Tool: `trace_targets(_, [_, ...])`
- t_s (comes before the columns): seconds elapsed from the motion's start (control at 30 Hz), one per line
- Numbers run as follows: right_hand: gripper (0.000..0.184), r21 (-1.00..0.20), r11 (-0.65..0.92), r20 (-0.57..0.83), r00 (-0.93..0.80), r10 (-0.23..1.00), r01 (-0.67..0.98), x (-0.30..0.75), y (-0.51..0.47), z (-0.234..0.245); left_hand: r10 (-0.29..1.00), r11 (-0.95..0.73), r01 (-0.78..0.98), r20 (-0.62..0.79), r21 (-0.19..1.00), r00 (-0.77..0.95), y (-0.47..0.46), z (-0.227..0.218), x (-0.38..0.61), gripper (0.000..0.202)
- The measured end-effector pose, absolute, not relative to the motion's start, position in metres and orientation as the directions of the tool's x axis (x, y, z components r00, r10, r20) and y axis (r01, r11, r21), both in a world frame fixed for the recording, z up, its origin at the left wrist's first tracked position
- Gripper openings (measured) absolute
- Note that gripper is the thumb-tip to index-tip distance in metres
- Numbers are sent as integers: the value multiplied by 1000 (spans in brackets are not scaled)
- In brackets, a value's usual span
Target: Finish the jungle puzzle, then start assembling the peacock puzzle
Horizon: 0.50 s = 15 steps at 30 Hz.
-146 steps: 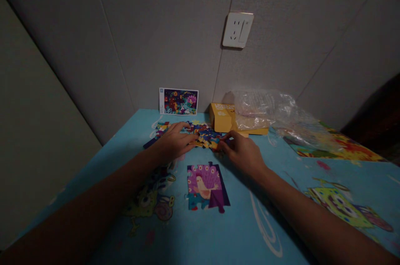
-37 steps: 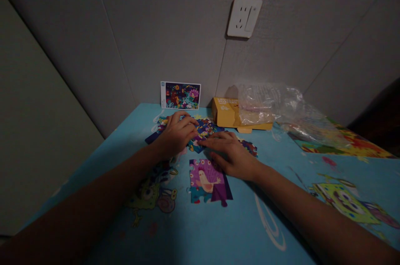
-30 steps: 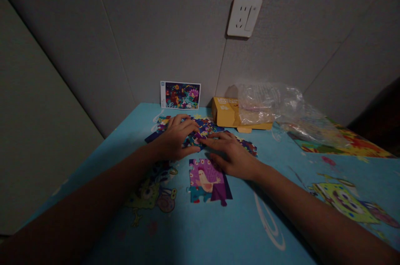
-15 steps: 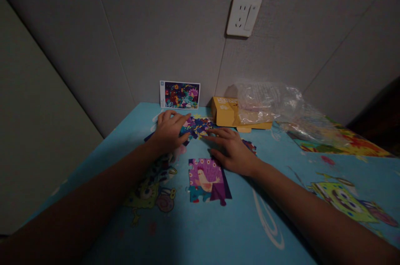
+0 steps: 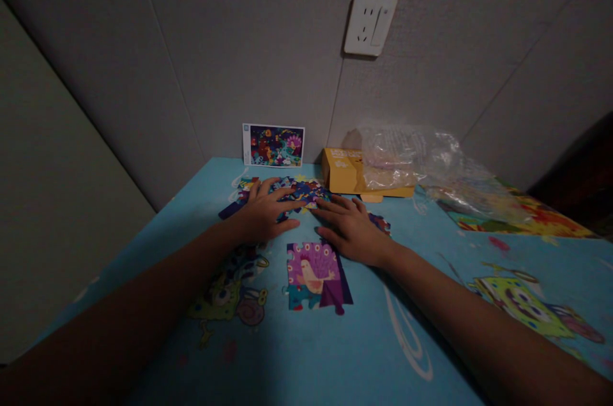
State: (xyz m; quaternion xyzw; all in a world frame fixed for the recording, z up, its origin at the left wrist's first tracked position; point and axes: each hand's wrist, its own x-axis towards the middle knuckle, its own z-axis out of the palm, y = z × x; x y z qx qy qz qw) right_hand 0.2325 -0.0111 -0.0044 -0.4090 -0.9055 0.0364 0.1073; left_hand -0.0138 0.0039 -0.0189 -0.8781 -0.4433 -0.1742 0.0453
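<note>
Loose jigsaw puzzle pieces (image 5: 309, 192) lie in a colourful heap toward the back of the table. My left hand (image 5: 265, 213) rests over the heap's left side, fingers spread and nothing held in them. On the right of the heap lies my right hand (image 5: 352, 227), palm down, with its fingers stretched out among the pieces. Both hands cover some pieces. Nearer to me is a joined puzzle section (image 5: 313, 275) showing a pale bird with a pink-purple fan tail. A picture card (image 5: 274, 145) with a dark, colourful scene leans upright against the wall behind the heap.
A yellow box (image 5: 342, 173) stands by the wall, partly under a clear plastic bag (image 5: 407, 157). A bright printed sheet (image 5: 550, 218) lies at the right. The blue cartoon tablecloth (image 5: 383, 355) covers the table. A socket panel (image 5: 371, 24) is on the wall.
My left hand has shifted slightly right and toward me, its fingers flatter, uncovering pieces at the back left. My right hand stays nearly in place. The bird section has not moved on the table.
</note>
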Motion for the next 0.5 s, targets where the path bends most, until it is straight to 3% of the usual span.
trace_targets(0.23, [42,-172,704,207,-674,709,689,230,-14,0,715,-642,764,413,68,564,6,-15,-12,31])
trace_targets(0.5, [40,-220,766,209,-738,642,604,228,-19,3,754,-585,800,451,129,479,7,-14,-10,24])
